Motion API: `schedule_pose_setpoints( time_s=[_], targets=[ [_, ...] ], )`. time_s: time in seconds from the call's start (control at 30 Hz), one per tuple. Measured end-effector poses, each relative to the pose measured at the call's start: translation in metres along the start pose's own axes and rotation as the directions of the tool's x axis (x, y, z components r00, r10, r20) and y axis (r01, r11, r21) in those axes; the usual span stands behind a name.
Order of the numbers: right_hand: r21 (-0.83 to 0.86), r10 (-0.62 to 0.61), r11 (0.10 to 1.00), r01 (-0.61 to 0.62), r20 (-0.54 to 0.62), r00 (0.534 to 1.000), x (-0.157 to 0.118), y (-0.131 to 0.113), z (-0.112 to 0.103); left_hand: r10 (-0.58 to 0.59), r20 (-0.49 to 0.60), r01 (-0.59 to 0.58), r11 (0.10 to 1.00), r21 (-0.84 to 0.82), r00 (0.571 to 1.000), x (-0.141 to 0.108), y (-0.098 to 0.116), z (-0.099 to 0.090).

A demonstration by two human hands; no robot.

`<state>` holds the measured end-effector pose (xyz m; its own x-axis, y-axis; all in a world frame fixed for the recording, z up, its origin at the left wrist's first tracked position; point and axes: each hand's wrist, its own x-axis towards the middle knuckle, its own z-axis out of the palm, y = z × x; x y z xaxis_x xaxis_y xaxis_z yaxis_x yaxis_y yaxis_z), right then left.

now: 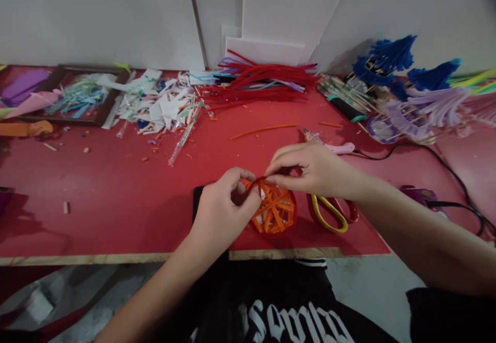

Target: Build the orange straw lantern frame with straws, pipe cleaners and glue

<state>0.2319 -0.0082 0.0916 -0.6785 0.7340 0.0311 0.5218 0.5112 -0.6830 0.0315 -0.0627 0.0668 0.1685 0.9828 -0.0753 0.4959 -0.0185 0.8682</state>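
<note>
Near the table's front edge lies a round orange lattice disc (276,209) made of fuzzy pipe-cleaner strips, with a red pipe cleaner (296,211) round its rim. My left hand (228,198) pinches the red pipe cleaner at the disc's far left rim, thumb and forefinger together. Just right of it, my right hand (313,170) pinches the same red strip at the top of the rim. The fingertips hide part of that strip. Beside the disc, partly under my right wrist, are scissors (329,215) with yellow and red handles. A pink hot glue gun (337,148) lies beyond my right hand.
Red pipe cleaners (267,77) are piled at the back; an orange one (263,131) lies mid-table. Scraps (166,103) and a brown frame (93,121) sit left. Blue and lilac fringed pieces (387,64) stand right. A black cord (437,162) crosses the right side.
</note>
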Motion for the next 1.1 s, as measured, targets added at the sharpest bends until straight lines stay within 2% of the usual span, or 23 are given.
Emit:
schedule_pose_setpoints(
  time_s=[0.13, 0.27, 0.43, 0.53, 0.7, 0.87, 1.1],
  targets=[
    [-0.13, -0.085, 0.987, 0.09, 0.05, 0.995, -0.001, 0.0, -0.001, 0.002, -0.007, -0.002, 1.0, 0.013, 1.0, 0.0, 0.0, 0.0],
    [-0.272, -0.104, 0.953, 0.135, 0.124, 0.987, 0.0, -0.006, -0.006, -0.013, -0.012, 0.013, 1.0, 0.027, 1.0, -0.001, 0.003, 0.001],
    [-0.479, -0.024, 0.866, 0.146, 0.253, 0.967, 0.005, -0.02, -0.011, 0.003, -0.009, -0.003, 0.999, 0.054, 1.0, -0.001, 0.003, 0.001],
    [-0.552, 0.009, 0.819, 0.159, 0.288, 0.957, 0.008, -0.026, -0.011, 0.007, -0.001, -0.007, 0.998, 0.065, 1.0, -0.001, 0.002, 0.0],
    [-0.568, 0.004, 0.805, 0.171, 0.293, 0.956, 0.012, -0.029, -0.011, 0.007, 0.005, -0.008, 0.998, 0.061, 1.0, -0.002, 0.002, -0.001],
    [-0.499, 0.015, 0.858, 0.119, 0.257, 0.966, 0.012, -0.027, -0.01, -0.005, -0.005, 0.005, 0.999, 0.052, 1.0, -0.003, 0.004, -0.001],
    [-0.417, -0.029, 0.901, 0.122, 0.221, 0.975, 0.009, -0.022, -0.008, 0.006, -0.025, -0.004, 0.997, 0.078, 1.0, -0.002, 0.006, 0.0]
  ],
)
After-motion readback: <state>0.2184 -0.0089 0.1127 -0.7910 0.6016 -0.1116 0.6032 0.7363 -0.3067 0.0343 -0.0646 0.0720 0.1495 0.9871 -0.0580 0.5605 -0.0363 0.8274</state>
